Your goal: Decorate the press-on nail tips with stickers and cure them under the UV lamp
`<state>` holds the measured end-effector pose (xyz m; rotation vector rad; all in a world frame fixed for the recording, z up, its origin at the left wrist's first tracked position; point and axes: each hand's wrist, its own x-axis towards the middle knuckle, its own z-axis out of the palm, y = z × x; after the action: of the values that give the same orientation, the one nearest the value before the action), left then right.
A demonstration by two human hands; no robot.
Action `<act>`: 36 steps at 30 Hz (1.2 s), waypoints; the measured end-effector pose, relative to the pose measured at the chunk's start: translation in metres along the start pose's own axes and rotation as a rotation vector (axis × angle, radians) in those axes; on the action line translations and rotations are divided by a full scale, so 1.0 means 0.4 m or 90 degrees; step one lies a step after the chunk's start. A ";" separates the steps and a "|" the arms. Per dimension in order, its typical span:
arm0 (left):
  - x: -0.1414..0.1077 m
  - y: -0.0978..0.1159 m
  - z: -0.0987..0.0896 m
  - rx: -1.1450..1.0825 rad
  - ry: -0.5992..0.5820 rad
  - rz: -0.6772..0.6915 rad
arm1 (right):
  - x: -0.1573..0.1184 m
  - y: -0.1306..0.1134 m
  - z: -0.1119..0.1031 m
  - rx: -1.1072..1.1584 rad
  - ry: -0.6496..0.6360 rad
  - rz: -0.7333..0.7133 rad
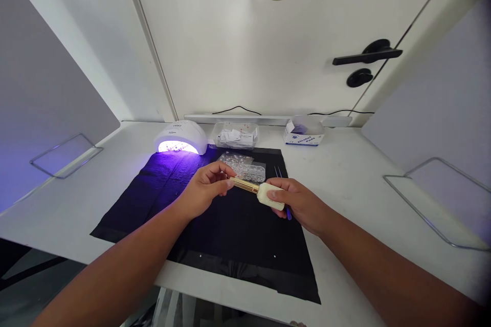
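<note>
Held sideways above the black cloth (245,235) is a cream nail polish bottle (270,196) with a long ribbed gold cap (244,185). My right hand (295,199) is closed around the bottle, thumb on top. Dark blue tweezers (288,213) show beneath that hand, their two points emerging above it; whether it grips them I cannot tell. The fingers of my left hand (207,186) pinch the far end of the gold cap. Just behind the hands lie a clear case of small gems (255,172) and clear packets of shiny pieces (233,160).
A white nail lamp (182,132), glowing purple, stands at the back left. Behind the cloth are a clear tub of white packets (236,136) and an open alcohol pads box (304,132). Metal loops (433,214) flank the white table (345,178).
</note>
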<state>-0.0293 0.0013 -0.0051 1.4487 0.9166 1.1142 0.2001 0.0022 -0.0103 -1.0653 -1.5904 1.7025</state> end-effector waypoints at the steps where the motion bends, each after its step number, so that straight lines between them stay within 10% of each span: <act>1: 0.000 -0.001 -0.002 0.001 0.005 0.002 | 0.001 0.000 -0.002 0.001 -0.007 0.003; 16: -0.021 -0.003 0.022 0.066 -0.168 -0.042 | -0.001 0.006 0.003 -0.043 -0.079 0.017; 36: -0.019 0.013 0.011 0.204 -0.144 0.074 | -0.002 0.005 0.004 -0.072 -0.053 0.011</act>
<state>-0.0274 -0.0077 -0.0012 1.8691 0.8861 0.8894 0.1992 0.0005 -0.0124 -1.0780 -1.7527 1.7049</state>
